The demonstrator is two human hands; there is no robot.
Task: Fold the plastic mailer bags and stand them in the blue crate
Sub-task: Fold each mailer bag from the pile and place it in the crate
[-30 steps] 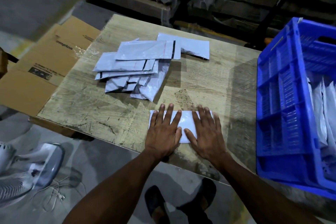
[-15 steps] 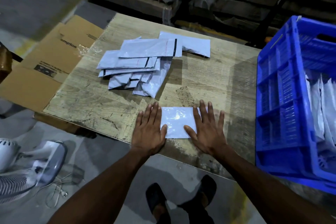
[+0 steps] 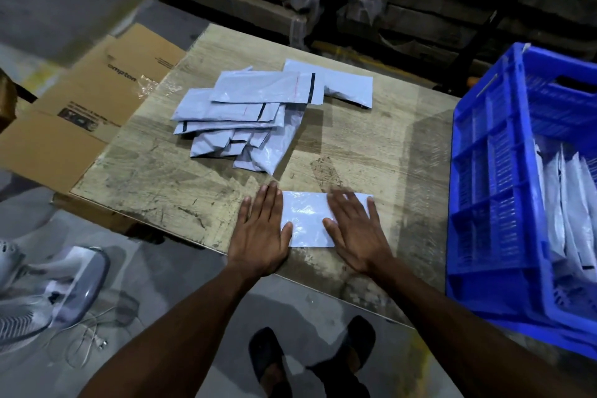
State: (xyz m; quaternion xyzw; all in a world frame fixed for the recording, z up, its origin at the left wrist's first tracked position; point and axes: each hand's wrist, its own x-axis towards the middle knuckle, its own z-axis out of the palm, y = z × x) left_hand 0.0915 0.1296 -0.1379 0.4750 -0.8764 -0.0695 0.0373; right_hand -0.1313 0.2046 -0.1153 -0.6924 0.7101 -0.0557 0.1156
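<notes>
On a scuffed wooden tabletop (image 3: 355,139) above concrete floor (image 3: 155,294), both grips, left hand (image 3: 260,233) and right hand (image 3: 357,229), lie spread flat.

Left hand (image 3: 260,233), right hand (image 3: 357,231) flat, pressing folded mailer (image 3: 307,220).

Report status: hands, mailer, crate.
Left hand and right hand flat, pressing the folded mailer on the table. Crate at right, part filled. Nothing in the way.

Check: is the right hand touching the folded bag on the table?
Touching. The head view shows the right hand lying flat across the folded bag.
</notes>
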